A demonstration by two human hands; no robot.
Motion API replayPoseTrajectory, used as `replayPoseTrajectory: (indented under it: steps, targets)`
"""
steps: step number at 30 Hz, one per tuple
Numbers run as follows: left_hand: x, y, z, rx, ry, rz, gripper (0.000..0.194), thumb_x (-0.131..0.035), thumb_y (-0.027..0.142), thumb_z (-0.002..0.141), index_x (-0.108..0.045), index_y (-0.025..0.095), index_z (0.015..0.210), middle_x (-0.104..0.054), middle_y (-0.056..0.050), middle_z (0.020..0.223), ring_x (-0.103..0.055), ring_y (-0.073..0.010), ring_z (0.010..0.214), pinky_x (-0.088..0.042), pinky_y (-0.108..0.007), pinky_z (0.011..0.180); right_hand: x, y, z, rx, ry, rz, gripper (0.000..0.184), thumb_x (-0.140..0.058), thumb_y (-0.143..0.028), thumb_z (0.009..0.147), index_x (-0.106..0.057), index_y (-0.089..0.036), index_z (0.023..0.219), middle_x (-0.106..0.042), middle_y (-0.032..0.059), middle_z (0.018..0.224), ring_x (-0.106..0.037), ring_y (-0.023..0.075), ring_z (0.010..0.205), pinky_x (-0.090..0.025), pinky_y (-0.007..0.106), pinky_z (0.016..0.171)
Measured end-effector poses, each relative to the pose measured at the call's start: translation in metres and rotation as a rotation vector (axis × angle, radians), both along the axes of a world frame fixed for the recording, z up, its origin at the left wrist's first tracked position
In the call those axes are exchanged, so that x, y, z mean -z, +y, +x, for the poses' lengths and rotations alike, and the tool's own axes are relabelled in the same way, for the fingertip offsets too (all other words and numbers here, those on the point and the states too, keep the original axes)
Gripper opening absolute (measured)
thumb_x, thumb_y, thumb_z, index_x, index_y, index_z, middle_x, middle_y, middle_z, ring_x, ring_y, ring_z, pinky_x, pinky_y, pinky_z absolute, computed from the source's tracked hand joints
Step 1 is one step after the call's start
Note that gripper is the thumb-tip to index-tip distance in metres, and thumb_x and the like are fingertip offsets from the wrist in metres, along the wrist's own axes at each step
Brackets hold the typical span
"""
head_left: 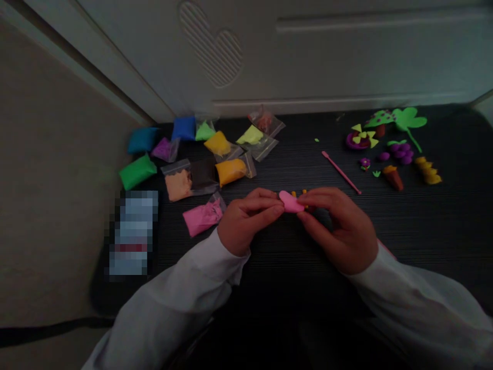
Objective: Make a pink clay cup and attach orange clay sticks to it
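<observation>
A flattened piece of pink modelling clay (291,202) is held up between my two hands above the dark table. My left hand (248,220) pinches its left end between thumb and fingers. On the other side, the thumb and fingertips of my right hand (341,228) grip its right edge. Several small orange bits of clay (304,192) lie just behind the pink piece, partly hidden by it and my fingers. Left of my left hand rests an open bag of pink clay (203,216). A pink modelling tool (341,172) lies beyond my right hand.
Clay bags in several colours, among them a green one (137,171) and an orange one (231,171), cover the table's left side. Finished clay shapes, including purple grapes (401,152) and a green clover (409,121), stand at the right. A blurred phone (133,234) lies front left.
</observation>
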State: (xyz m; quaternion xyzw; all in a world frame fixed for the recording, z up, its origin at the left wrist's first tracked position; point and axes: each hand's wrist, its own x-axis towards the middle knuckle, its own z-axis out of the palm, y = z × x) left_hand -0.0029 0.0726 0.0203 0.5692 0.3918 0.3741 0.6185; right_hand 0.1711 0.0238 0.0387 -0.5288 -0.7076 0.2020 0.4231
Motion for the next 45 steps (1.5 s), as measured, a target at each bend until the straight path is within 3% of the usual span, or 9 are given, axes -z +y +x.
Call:
replayPoseTrajectory:
  steps: [7, 12, 15, 21, 34, 39, 45]
  targets:
    - [-0.0021, -0.0013, 0.0010, -0.008, 0.002, 0.009, 0.007, -0.065, 0.025, 0.069, -0.071, 0.026, 0.073, -0.061, 0.000, 0.083, -0.058, -0.0154, 0.084, -0.044, -0.032, 0.083, -0.0017, -0.0002, 0.0011, -0.012, 0.001, -0.017, 0.022, -0.056, -0.019, 0.077, -0.057, -0.025, 0.098, -0.062, 0.0032, 0.095, -0.058, 0.0183, 0.090, -0.048, 0.036, 0.080]
    - [-0.0038, -0.0040, 0.0039, -0.095, 0.069, 0.111, 0.006, -0.065, 0.022, 0.070, -0.070, 0.025, 0.073, -0.060, 0.001, 0.083, -0.057, -0.0135, 0.082, -0.045, -0.029, 0.077, -0.0026, 0.0004, -0.0002, 0.011, -0.018, 0.011, 0.022, -0.058, -0.018, 0.076, -0.058, -0.026, 0.097, -0.061, 0.0020, 0.095, -0.058, 0.0175, 0.089, -0.047, 0.034, 0.080]
    - [-0.0061, -0.0057, 0.0062, -0.114, 0.056, 0.092, 0.006, -0.064, 0.023, 0.070, -0.070, 0.023, 0.073, -0.060, 0.001, 0.083, -0.058, -0.0157, 0.085, -0.045, -0.031, 0.080, -0.0011, -0.0002, -0.0005, 0.018, -0.011, 0.016, 0.025, -0.058, -0.017, 0.076, -0.057, -0.025, 0.100, -0.061, 0.0017, 0.096, -0.057, 0.0172, 0.092, -0.046, 0.033, 0.081]
    - [-0.0079, -0.0070, 0.0089, -0.035, -0.023, -0.004, 0.011, -0.068, 0.027, 0.066, -0.070, 0.023, 0.077, -0.062, 0.001, 0.086, -0.058, -0.0196, 0.093, -0.045, -0.033, 0.081, 0.0025, -0.0021, 0.0000, 0.007, -0.039, 0.061, 0.030, -0.059, -0.017, 0.076, -0.055, -0.026, 0.104, -0.060, 0.0014, 0.098, -0.057, 0.0171, 0.092, -0.047, 0.034, 0.081]
    - [-0.0038, -0.0022, 0.0034, 0.118, -0.202, -0.179, 0.010, -0.065, 0.019, 0.070, -0.071, 0.025, 0.075, -0.061, 0.001, 0.090, -0.054, -0.0143, 0.094, -0.036, -0.032, 0.094, -0.0020, 0.0004, -0.0018, 0.000, -0.190, 0.218, 0.024, -0.066, -0.020, 0.070, -0.059, -0.021, 0.093, -0.063, 0.0045, 0.091, -0.060, 0.0177, 0.084, -0.051, 0.033, 0.074]
    - [-0.0039, -0.0031, 0.0044, 0.127, -0.244, -0.183, 0.012, -0.066, 0.024, 0.069, -0.071, 0.024, 0.079, -0.062, -0.001, 0.091, -0.054, -0.0181, 0.099, -0.034, -0.036, 0.097, -0.0013, -0.0003, -0.0011, 0.009, -0.223, 0.245, 0.025, -0.066, -0.021, 0.071, -0.059, -0.020, 0.095, -0.064, 0.0051, 0.087, -0.061, 0.0173, 0.082, -0.051, 0.032, 0.071]
    - [-0.0018, -0.0021, 0.0047, 0.139, -0.217, -0.142, 0.015, -0.068, 0.018, 0.067, -0.071, 0.026, 0.078, -0.063, 0.001, 0.090, -0.055, -0.0167, 0.096, -0.037, -0.033, 0.093, -0.0008, 0.0005, -0.0024, 0.020, -0.217, 0.259, 0.019, -0.064, -0.023, 0.073, -0.060, -0.018, 0.091, -0.065, 0.0053, 0.082, -0.061, 0.0163, 0.077, -0.051, 0.030, 0.069]
